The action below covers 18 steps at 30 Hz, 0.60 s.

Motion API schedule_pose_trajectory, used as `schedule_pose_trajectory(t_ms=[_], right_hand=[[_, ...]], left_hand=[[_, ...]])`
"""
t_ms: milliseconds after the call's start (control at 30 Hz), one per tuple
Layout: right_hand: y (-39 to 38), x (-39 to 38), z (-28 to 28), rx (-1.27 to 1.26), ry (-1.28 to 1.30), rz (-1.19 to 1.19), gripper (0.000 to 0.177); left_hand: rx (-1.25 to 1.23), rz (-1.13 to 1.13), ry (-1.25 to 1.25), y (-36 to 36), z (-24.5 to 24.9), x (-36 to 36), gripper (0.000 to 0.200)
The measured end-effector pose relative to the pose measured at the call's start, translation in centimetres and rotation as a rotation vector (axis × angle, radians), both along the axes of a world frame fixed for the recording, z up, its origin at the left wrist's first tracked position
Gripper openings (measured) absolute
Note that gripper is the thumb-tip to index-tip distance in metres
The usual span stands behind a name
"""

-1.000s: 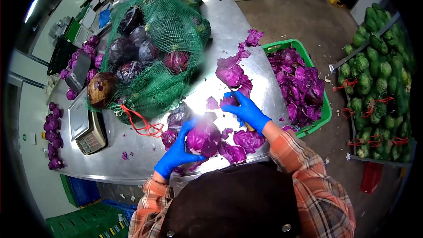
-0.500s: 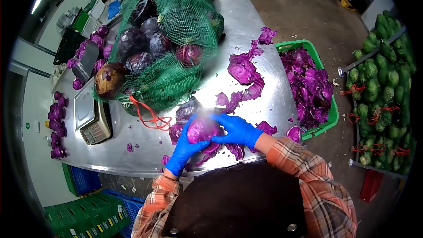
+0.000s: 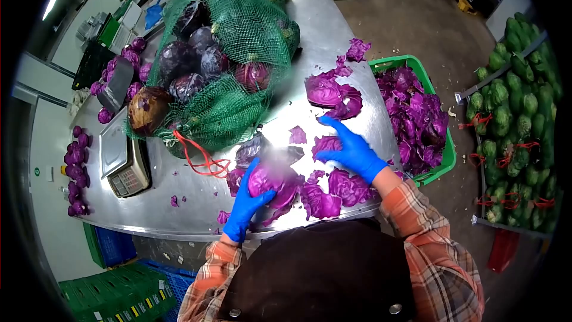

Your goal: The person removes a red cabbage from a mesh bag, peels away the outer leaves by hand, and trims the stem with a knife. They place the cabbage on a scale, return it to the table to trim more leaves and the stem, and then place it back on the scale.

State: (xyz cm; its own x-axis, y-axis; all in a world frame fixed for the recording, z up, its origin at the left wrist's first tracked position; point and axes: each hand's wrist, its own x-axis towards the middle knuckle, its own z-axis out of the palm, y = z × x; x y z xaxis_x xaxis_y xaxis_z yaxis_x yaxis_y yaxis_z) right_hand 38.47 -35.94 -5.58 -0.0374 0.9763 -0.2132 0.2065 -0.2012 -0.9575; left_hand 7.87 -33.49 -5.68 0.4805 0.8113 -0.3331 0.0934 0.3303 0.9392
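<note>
My left hand (image 3: 247, 201), in a blue glove, grips a purple cabbage (image 3: 269, 183) near the table's front edge, thumb and fingers round its left side. A blurred patch covers the cabbage's upper part. To the right, my right hand (image 3: 353, 150), also gloved in blue, is open over the table, its fingers and thumb spread on either side of a loose purple leaf (image 3: 326, 145). Torn leaves (image 3: 350, 188) lie below that hand, and a larger heap of peeled leaves (image 3: 325, 90) lies beyond its fingertips.
A green net bag (image 3: 250, 30) of cabbages with a red string stands across the metal table (image 3: 179, 211). A scale (image 3: 126, 164) sits at left, near rows of peeled cabbages (image 3: 76, 164). Right of the table, a green crate (image 3: 442, 164) holds leaves. Green vegetables (image 3: 524, 107) fill a far-right rack.
My right hand has left the cabbage and moved right, fingers spreading. My left hand stays on the cabbage. More leaves now lie right of it, and the far leaf heap has shifted away.
</note>
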Motion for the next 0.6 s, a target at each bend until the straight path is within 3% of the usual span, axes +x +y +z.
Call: schedule_pose_trajectory(t_ms=[33,67,100,167,200,300,333,367,433,467,500,600], right_hand=[[0.2,-1.2,0.6,0.001,-0.147,0.133,0.090],[0.2,-2.7,1.1,0.271,-0.233,0.202,0.093],[-0.1,-3.9,1.0,0.430,-0.371,0.206,0.086],[0.7,-4.3,2.1,0.152,-0.270,0.506,0.078],[0.5,-4.3,0.5,0.388,-0.295,0.430,0.061],[1.2,-2.8,-0.9,0.241,-0.296,0.382,0.045],[1.4,-2.8,-0.4,0.356,-0.327,0.264,0.033],[1.0,-2.4,0.8,0.235,-0.231,0.297,0.047],[0.2,-3.3,0.3,0.455,-0.306,0.297,0.070],[-0.6,-3.9,0.6,0.355,-0.398,0.351,0.087],[-0.7,-4.3,1.1,0.284,-0.368,0.372,0.086],[-1.1,-4.2,0.0,0.384,-0.424,0.298,0.066]], left_hand=[[0.012,-0.008,-0.003,0.3,-0.4,0.7,0.094],[0.023,-0.020,-0.006,0.6,-1.0,1.5,0.093],[0.034,-0.031,-0.010,0.8,-1.3,2.3,0.092],[-0.026,-0.117,-0.048,1.3,-0.9,3.1,0.090],[-0.023,-0.164,-0.056,1.6,-0.7,3.3,0.090],[0.087,-0.268,-0.034,1.5,-1.0,2.9,0.089],[0.102,-0.283,-0.044,1.2,0.1,3.3,0.089],[0.118,-0.297,-0.054,1.0,0.5,3.5,0.088],[-0.026,-0.213,-0.086,1.1,-0.7,3.2,0.082],[-0.075,-0.185,-0.067,1.4,-1.1,3.0,0.081],[-0.123,-0.160,-0.049,1.7,-1.5,2.8,0.080],[-0.092,-0.205,-0.046,2.0,-1.8,2.9,0.080]])
